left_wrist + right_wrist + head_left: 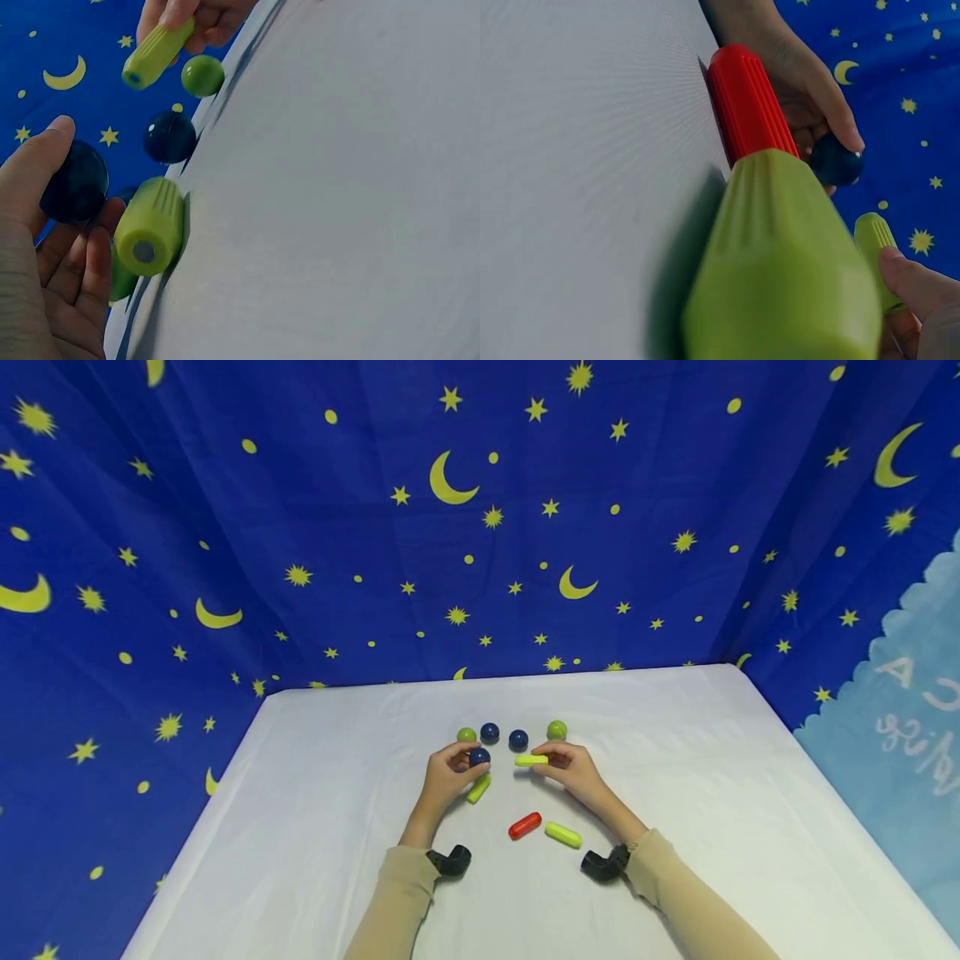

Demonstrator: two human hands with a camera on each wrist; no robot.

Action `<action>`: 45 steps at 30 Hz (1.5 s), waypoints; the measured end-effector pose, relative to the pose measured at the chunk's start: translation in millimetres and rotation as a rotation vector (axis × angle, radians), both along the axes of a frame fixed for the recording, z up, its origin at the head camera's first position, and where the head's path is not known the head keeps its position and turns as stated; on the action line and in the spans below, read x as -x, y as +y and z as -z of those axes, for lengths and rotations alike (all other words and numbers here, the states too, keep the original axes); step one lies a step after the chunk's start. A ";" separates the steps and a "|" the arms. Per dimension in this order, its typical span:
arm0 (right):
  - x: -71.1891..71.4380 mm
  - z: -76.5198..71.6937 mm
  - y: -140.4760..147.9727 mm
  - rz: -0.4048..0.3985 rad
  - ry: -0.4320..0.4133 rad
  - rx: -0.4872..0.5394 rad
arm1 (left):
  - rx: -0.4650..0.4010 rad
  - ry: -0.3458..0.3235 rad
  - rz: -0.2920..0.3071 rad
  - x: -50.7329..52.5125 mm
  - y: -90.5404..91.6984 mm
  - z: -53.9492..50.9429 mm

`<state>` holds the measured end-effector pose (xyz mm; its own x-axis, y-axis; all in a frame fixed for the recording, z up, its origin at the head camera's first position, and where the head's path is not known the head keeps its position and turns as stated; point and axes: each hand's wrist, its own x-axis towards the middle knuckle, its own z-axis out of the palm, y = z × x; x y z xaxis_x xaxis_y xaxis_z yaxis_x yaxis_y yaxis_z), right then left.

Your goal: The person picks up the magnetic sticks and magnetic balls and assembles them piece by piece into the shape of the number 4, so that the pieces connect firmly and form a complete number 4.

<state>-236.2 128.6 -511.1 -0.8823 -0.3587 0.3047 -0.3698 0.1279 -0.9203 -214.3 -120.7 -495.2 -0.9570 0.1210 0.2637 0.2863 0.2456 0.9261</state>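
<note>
Held blue ball (480,757): pinched between thumb and fingers of the left hand (446,777), beyond the red stick (525,826) and to its left; dark and glossy.
Held yellow-green stick (529,761): gripped by one end in thumb and fingers of the right hand (573,768), almost straight beyond the red stick; free end turned left, marked with a round dark spot in the left wrist view.
Near yellow-green stick (563,835): lying just right of the red stick; grooved along the sides in the right wrist view.
Far yellow-green stick (478,789): lying beyond and left of the red stick, slanted, near the left thumb.
Loose blue balls (490,732) (518,740): farther beyond the red stick, one to its left, one nearly in line.
Green balls (467,735) (557,729): far beyond the red stick, one left, one right.
Black wrist devices (450,862) (606,864): nearer the person than the red stick, either side of it, by the beige sleeves (397,897).
White tablecloth (697,760): under the red stick, spread all around it.
Blue backdrop (525,547): far behind the red stick, printed with yellow moons and stars.
Light-blue panel (918,693): far right of the red stick, pale lettering across.
</note>
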 end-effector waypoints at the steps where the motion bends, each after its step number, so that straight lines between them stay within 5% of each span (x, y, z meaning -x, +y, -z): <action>1: -1.9 -3.9 -1.5 0.000 0.003 0.000 | 0.000 0.000 0.006 -0.7 1.2 -0.1; 14: -5.9 -14.9 -6.3 0.002 -0.022 -0.023 | 0.027 -0.003 0.017 -0.6 9.6 3.0; 22: -6.7 -15.6 -7.3 -0.011 -0.003 -0.035 | 0.006 0.021 0.008 12.4 12.6 32.5; 28: -7.6 -16.2 -8.8 -0.030 -0.002 -0.034 | 0.018 0.034 0.022 16.2 10.5 38.7; 35: -8.2 -17.4 -10.9 -0.034 0.002 -0.040 | 0.028 0.014 0.044 13.9 15.7 33.7; 41: -9.0 -16.4 -11.3 -0.037 0.053 -0.029 | 0.056 0.046 0.097 0.1 19.3 8.7; 45: -8.8 -14.8 -10.8 -0.038 0.067 -0.026 | 0.063 0.055 0.095 -3.8 20.0 1.6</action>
